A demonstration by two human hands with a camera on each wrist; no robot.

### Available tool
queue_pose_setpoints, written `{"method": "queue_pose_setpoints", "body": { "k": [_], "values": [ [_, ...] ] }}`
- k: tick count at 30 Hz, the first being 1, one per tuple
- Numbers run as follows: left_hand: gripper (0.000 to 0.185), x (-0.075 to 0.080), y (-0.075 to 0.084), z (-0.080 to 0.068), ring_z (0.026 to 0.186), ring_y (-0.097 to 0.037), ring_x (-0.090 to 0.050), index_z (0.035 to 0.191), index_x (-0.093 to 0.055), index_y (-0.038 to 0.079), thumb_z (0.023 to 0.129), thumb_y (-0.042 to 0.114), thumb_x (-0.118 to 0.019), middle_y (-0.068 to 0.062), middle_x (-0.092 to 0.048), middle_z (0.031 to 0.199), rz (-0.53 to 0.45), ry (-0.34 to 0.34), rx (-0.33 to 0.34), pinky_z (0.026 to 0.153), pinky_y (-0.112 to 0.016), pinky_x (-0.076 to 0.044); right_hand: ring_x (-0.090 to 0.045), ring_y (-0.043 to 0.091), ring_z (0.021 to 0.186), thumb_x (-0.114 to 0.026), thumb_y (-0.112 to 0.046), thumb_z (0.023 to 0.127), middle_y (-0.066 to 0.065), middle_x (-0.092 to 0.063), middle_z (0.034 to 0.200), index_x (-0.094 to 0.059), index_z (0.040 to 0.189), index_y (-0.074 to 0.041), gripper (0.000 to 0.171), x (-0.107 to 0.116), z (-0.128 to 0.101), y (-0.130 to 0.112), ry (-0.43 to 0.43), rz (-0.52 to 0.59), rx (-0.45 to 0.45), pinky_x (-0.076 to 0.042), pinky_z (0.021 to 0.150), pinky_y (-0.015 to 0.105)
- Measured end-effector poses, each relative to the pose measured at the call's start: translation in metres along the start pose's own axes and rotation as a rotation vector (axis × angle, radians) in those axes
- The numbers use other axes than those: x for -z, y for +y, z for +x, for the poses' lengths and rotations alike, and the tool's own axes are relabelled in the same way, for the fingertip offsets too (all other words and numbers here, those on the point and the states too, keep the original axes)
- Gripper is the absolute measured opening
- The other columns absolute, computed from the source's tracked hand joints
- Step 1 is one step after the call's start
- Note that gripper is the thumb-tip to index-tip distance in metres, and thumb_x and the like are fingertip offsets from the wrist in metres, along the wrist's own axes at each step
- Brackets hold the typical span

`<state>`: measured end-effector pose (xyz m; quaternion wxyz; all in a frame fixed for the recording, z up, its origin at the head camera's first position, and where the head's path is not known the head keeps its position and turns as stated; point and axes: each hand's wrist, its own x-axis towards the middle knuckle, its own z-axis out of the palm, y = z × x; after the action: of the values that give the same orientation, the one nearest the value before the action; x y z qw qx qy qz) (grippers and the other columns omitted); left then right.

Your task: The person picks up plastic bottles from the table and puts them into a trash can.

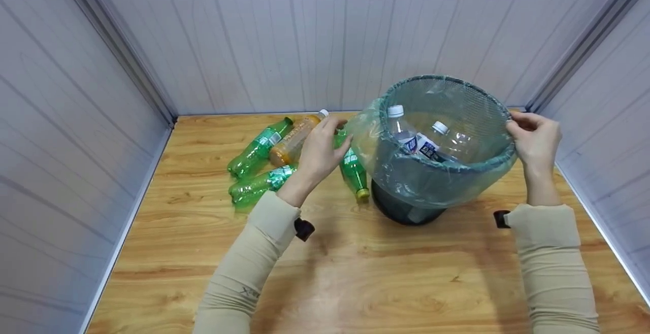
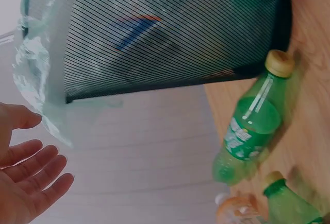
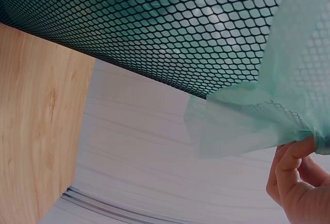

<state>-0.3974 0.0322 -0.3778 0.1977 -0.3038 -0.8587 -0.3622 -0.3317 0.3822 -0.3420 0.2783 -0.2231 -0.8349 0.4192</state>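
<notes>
A dark mesh wastebasket (image 1: 406,212) stands at centre right, lined with a thin green plastic bag (image 1: 431,187) folded down over its rim. Inside it are clear bottles with white caps, one bottle (image 1: 401,123) leaning at the left. At the right rim my right hand (image 1: 538,138) pinches the bag; its curled fingers (image 3: 289,165) show under the gathered film in the right wrist view. My left hand (image 1: 323,146) is beside the bag's left side, fingers spread and loosely bent. In the left wrist view a small gap parts its fingertips (image 2: 64,177) from the bag.
Left of the wastebasket a green bottle (image 1: 355,171) with a yellow cap lies on the wooden tabletop (image 1: 355,283). Further left are two more green bottles, one (image 1: 254,151) behind the other (image 1: 259,187), and an orange-labelled bottle (image 1: 294,141). Pale panels (image 1: 315,39) enclose the back and sides.
</notes>
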Motion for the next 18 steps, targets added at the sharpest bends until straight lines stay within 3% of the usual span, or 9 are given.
{"method": "queue_pose_setpoints", "body": {
  "k": [11, 14, 18],
  "values": [
    [0.032, -0.007, -0.042, -0.016, 0.094, -0.024, -0.054, 0.106, -0.056, -0.002, 0.08, 0.014, -0.064, -0.014, -0.056, 0.102, 0.073, -0.114, 0.156, 0.078, -0.032, -0.046, -0.049, -0.004, 0.063, -0.057, -0.009, 0.08, -0.022, -0.051, 0.066, -0.064, 0.103, 0.004, 0.028, 0.0, -0.001, 0.0, -0.001, 0.017, 0.002, -0.04, 0.054, 0.008],
    [0.035, -0.008, -0.054, -0.019, 0.097, -0.026, -0.053, 0.105, -0.055, -0.005, 0.078, 0.012, -0.066, -0.016, -0.056, 0.103, 0.106, -0.133, 0.168, 0.085, -0.035, -0.042, -0.049, -0.004, 0.062, -0.057, -0.009, 0.08, -0.023, -0.051, 0.066, -0.064, 0.103, 0.004, 0.027, 0.0, 0.0, 0.0, 0.001, 0.018, 0.004, -0.039, 0.053, 0.008],
    [0.051, -0.009, -0.069, -0.023, 0.114, -0.03, -0.043, 0.117, -0.049, -0.008, 0.074, 0.009, -0.07, -0.02, -0.048, 0.122, 0.133, -0.156, 0.178, 0.096, -0.037, -0.034, -0.049, -0.005, 0.062, -0.057, -0.01, 0.079, -0.023, -0.051, 0.066, -0.064, 0.102, 0.004, 0.027, 0.0, 0.0, 0.0, 0.01, 0.009, 0.013, -0.039, 0.054, 0.008]
  ]
}}
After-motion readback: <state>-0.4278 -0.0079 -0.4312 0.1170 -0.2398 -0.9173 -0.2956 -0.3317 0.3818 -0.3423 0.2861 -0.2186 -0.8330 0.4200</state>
